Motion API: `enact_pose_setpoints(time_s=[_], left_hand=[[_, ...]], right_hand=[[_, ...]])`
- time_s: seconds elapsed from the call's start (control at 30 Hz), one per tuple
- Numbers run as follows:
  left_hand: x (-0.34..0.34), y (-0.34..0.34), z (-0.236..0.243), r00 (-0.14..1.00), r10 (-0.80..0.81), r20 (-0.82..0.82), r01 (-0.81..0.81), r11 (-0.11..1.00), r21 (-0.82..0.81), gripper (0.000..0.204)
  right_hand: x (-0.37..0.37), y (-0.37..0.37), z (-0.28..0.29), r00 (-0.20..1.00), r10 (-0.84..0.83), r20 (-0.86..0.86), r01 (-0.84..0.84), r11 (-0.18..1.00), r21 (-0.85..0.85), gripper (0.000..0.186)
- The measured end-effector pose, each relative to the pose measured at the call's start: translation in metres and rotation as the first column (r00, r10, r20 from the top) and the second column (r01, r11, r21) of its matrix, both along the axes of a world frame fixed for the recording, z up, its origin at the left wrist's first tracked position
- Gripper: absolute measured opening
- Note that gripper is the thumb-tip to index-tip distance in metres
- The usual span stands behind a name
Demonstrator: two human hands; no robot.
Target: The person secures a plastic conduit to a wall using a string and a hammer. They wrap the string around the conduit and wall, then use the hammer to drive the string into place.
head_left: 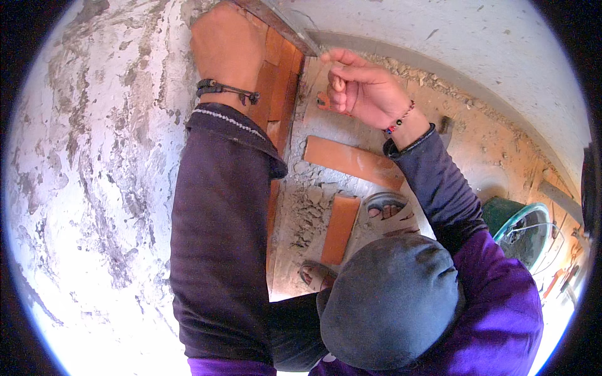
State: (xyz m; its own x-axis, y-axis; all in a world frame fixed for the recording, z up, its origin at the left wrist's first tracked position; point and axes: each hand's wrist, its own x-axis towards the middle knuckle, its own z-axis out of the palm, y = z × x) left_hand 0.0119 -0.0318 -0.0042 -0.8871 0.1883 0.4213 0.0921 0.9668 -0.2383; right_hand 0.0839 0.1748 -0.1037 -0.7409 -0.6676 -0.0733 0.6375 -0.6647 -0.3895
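My left hand [227,49] is at the top, over a narrow course of orange bricks [271,91] beside the pale, smeared wall. The back of the hand faces me, and its fingers are hidden. A long metal-edged bar [282,26] slants down across the bricks, its lower end close to my right hand [365,86]. That hand is closed, fingers curled, with thumb and forefinger brought together near the bar's end. Anything between those fingertips is too small to make out. An orange and black object [323,101] lies behind its lower fingers.
Two loose bricks, one wide [354,161] and one narrow [340,229], lie on the rubble-strewn floor by my sandalled feet [385,205]. A green bucket [523,232] stands at right. A grey wall [451,31] closes the far side. A dark cap [389,304] covers the lower middle.
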Motion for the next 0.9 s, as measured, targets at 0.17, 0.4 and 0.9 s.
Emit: enact_pose_setpoints(time_s=[0.17, 0.4, 0.9], left_hand=[[0.000, 0.003, 0.004, 0.998, 0.055, -0.015, -0.054, 0.995, 0.081, 0.020], [0.017, 0.015, 0.018, 0.990, 0.007, 0.139, -0.016, 0.997, 0.069, 0.019], [0.021, 0.008, 0.018, 0.988, -0.008, 0.155, -0.004, 0.997, 0.081, 0.019]], right_hand=[[0.002, -0.004, 0.016, 0.994, 0.021, -0.107, -0.001, 0.983, 0.183, 0.017], [0.004, 0.000, 0.033, 0.989, 0.072, -0.131, -0.069, 0.997, 0.026, 0.013], [0.013, 0.010, 0.073, 0.985, 0.047, -0.168, -0.022, 0.988, 0.150, 0.013]])
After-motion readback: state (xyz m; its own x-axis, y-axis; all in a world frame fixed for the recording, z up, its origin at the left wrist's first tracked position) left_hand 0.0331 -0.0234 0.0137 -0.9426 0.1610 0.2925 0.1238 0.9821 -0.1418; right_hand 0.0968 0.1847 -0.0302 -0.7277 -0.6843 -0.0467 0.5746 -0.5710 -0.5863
